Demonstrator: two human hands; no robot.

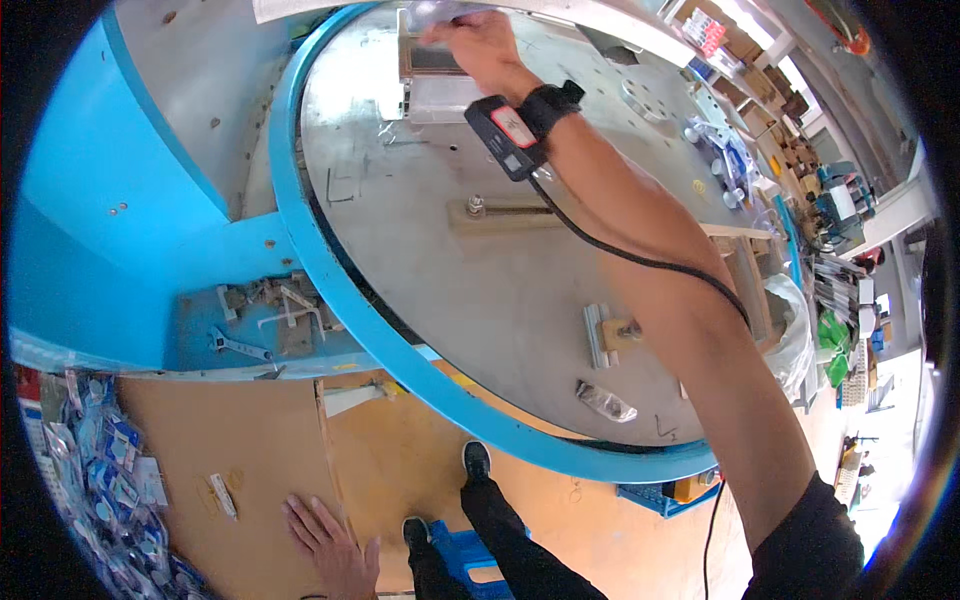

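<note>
My right hand [482,50] reaches over the round grey metal table [420,270] to its far side. Its fingers point left and are blurred, close to a clear plastic piece [432,14] at the top edge; whether they grip it does not show. Just below those fingertips is a rectangular fixture [438,62] with a brown frame and a pale block. At the lower left my left hand [338,553] lies on the brown work surface [270,430], fingers spread, holding nothing. A small white tube-like item [222,496] lies to its left.
A blue rim [290,190] surrounds the table. On the table are a bolted clamp bar [476,207], metal profiles [600,337], a small clear bag [605,400] and hex keys [342,186]. An adjustable wrench [240,345] lies left; many plastic-wrapped packages [110,470] fill the lower left.
</note>
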